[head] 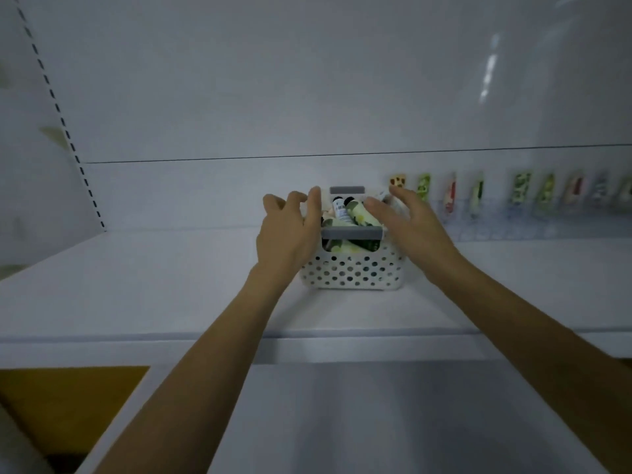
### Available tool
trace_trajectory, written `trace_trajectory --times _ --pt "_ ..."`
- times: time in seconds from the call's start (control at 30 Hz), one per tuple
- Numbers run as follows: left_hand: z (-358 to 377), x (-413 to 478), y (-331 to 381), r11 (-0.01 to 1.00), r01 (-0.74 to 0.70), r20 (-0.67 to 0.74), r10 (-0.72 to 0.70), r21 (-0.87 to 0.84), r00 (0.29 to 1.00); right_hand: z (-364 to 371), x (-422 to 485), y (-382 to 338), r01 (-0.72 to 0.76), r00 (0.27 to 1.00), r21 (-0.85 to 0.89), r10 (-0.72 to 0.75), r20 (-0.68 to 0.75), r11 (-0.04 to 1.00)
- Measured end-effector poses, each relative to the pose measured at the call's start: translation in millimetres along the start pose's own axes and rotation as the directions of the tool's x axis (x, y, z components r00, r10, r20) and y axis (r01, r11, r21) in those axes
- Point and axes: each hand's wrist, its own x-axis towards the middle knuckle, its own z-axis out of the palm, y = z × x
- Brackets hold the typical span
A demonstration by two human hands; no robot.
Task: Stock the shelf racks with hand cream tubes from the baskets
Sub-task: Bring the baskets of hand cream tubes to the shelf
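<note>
Hand cream tubes (359,213) lie heaped in the white perforated basket (352,271) on the white shelf (171,285). To steady it, the left hand (290,230) curls over its left rim. The right hand (407,224) hovers above the tubes, fingers spread and holding nothing, probably to pick one. At far right, the clear rack (513,224) already holds standing tubes (521,191). The basket's near grey handle (351,232) partly bars the reach.

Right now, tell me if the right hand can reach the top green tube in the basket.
Likely yes: right hand hovers open at the basket, green tube uncovered beside it.
</note>
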Motion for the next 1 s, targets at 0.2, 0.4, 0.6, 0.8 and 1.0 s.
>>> trace_trajectory --times 0.2,0.4,0.6,0.8,1.0 --pt "23 23 3 1.000 -0.021 0.100 0.023 -0.020 0.995 -6 16 6 0.040 0.997 -0.147 -0.049 -0.060 0.988" --pt "30 36 1 0.997 -0.065 0.072 0.068 -0.041 0.995 -4 31 18 0.089 0.990 -0.160 -0.104 -0.091 0.983" --pt "30 37 -1 0.999 -0.051 0.088 0.053 -0.017 0.995 0 45 37 0.150 0.982 -0.218 -0.171 -0.083 0.964" --pt "19 45 1 0.961 -0.036 0.312 -0.053 0.274 0.949 -4 49 36 0.129 0.989 -0.404 -0.145 -0.010 0.906" --pt "3 20 41 0.844 -0.315 0.172 0.266 0.434 0.949 -28 7 24 0.209 0.959 -0.732 -0.281 0.026 0.648"
